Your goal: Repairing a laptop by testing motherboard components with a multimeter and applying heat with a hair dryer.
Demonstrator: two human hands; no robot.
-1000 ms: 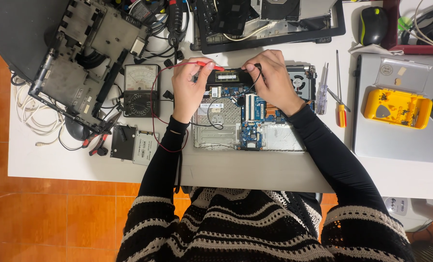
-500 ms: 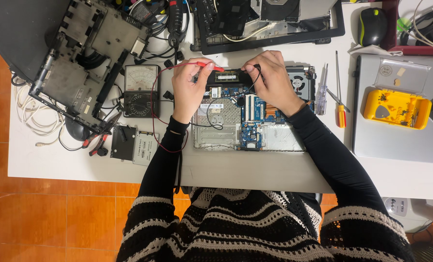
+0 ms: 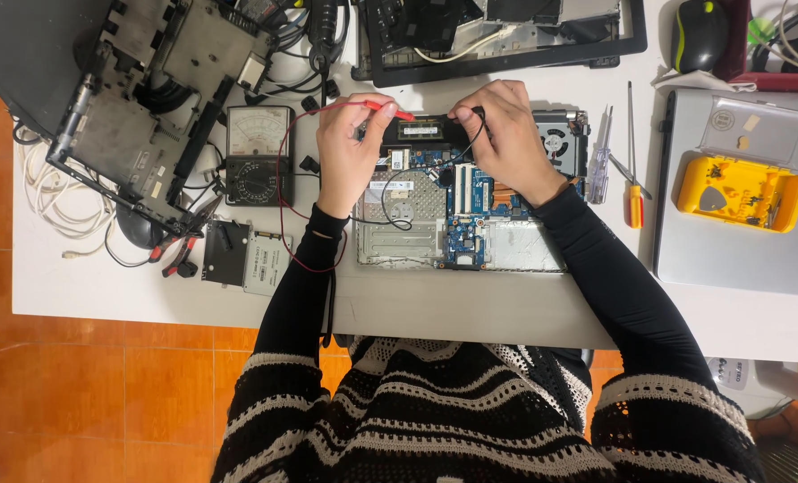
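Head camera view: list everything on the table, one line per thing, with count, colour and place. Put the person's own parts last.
opened laptop base: one, silver with blue circuit board, table centre.
red test probe: one, red, in the left hand.
black test probe: one, black, in the right hand.
analog multimeter: one, black, left of the laptop base.
hard drive: one, silver, below the multimeter.
dismantled chassis: one, grey, far left.
screen bezel: one, black, top centre.
screwdrivers: a few, one red and yellow, right of the base.
bit case: one, yellow with clear lid, right, on a closed silver laptop.
mouse: one, black, top right.
left hand: holds the red probe.
right hand: holds the black probe.
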